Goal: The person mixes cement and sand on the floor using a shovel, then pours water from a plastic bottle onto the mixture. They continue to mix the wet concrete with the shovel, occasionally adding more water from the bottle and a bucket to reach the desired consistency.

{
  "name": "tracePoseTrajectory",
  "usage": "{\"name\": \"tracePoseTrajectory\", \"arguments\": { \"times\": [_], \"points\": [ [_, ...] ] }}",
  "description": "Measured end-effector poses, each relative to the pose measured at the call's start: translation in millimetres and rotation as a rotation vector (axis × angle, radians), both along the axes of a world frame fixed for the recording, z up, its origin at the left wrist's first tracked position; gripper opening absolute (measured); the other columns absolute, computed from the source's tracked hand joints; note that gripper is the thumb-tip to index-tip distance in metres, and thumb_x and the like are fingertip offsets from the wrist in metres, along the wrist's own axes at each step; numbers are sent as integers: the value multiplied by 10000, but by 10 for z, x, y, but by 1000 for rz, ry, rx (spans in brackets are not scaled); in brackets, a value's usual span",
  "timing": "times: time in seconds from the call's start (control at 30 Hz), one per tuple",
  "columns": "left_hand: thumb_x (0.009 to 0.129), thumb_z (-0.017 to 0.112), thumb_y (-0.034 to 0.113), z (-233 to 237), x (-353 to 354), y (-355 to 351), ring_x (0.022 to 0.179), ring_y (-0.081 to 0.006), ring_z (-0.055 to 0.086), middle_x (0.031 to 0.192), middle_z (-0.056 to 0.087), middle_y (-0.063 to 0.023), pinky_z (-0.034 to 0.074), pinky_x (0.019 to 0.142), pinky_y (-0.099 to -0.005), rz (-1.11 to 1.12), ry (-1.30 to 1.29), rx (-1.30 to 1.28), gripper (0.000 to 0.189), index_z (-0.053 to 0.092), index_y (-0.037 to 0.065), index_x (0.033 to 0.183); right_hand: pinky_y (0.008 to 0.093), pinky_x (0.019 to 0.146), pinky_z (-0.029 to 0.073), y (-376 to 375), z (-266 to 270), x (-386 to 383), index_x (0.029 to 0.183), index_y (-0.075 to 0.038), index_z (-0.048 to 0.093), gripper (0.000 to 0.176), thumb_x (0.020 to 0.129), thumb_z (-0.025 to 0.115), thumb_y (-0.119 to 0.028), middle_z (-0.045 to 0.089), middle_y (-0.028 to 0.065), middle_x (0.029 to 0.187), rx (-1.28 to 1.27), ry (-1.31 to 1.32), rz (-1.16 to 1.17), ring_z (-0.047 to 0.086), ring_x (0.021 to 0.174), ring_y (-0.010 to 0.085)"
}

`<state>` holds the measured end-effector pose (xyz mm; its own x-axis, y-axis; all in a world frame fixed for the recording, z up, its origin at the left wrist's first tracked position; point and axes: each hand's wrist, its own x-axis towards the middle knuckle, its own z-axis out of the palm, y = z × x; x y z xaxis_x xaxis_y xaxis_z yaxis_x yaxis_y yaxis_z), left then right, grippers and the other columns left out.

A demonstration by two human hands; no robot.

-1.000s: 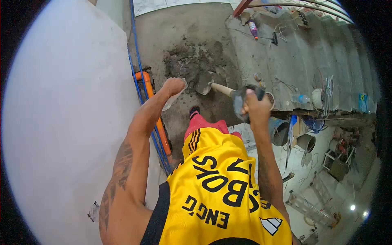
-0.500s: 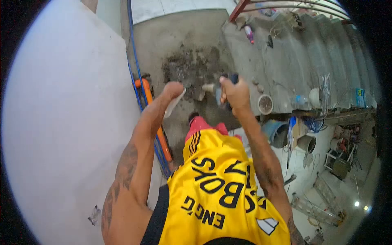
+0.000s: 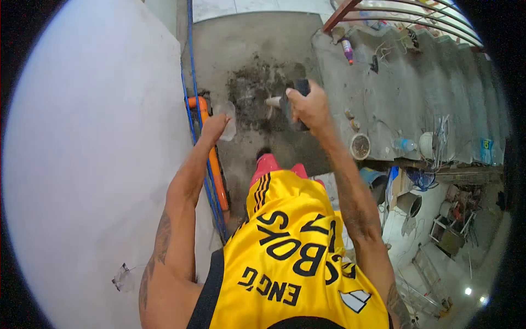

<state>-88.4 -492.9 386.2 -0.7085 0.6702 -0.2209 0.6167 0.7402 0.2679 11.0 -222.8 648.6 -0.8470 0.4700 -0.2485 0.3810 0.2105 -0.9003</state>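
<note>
My left hand [image 3: 215,127] is closed around the edge of a translucent whitish piece [image 3: 228,122], thin-looking and roughly oval, beside the orange pipe [image 3: 217,181]. My right hand [image 3: 311,109] grips a dark tool [image 3: 287,105] with a pale, nozzle-like end pointing left; its exact kind is not clear. That end overlaps a dark, wet-looking patch [image 3: 249,96] on the grey concrete floor [image 3: 219,46]. The two hands are apart, one on each side of the patch.
Blue hoses or cables [image 3: 193,71] run along the white wall [image 3: 93,137] at left. Concrete steps [image 3: 405,98] drop away at right, holding a round pot [image 3: 360,146], a clear bottle [image 3: 404,144] and a purple bottle [image 3: 347,50]. A reddish metal railing [image 3: 341,15] stands at upper right.
My left hand has moved left, away from the patch, with the whitish piece now showing broader. My right hand has shifted forward and slightly left with the tool. The camera view has turned slightly.
</note>
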Motion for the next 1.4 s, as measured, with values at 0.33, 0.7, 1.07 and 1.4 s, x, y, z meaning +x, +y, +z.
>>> {"name": "tracePoseTrajectory", "arguments": {
  "times": [0.33,0.7,1.07,1.4],
  "points": [
    [911,522,360,183,357,-385,679,-408,581,761,601,-198,447,588,-501,194,31,151,338,553,33,831,355,532,452,392,-556,49,938,25,554,328,794,632,-259,592,137,697,245,-135,-149,574,565,246],
    [889,567,271,1085,-125,1085,640,-381,577,718,562,-184,455,584,-477,-248,128,255,274,543,28,764,399,828,472,580,-684,1521,1102,14,539,414,783,633,-233,622,236,985,98,-161,-289,619,945,357],
    [891,522,198,773,-71,4412,813,-387,602,919,601,-182,479,689,-477,-676,-40,189,178,564,26,906,410,806,483,1196,-775,1798,1181,-35,494,454,789,651,-200,622,225,989,-56,-147,-335,614,936,370],
    [894,510,188,-52,1184,8057,792,-380,612,903,596,-171,498,686,-477,-1031,-119,320,158,534,43,950,467,651,513,2323,-983,1805,1298,-50,391,620,781,667,-252,634,236,809,-349,-251,-191,635,746,408]
  ]
}}
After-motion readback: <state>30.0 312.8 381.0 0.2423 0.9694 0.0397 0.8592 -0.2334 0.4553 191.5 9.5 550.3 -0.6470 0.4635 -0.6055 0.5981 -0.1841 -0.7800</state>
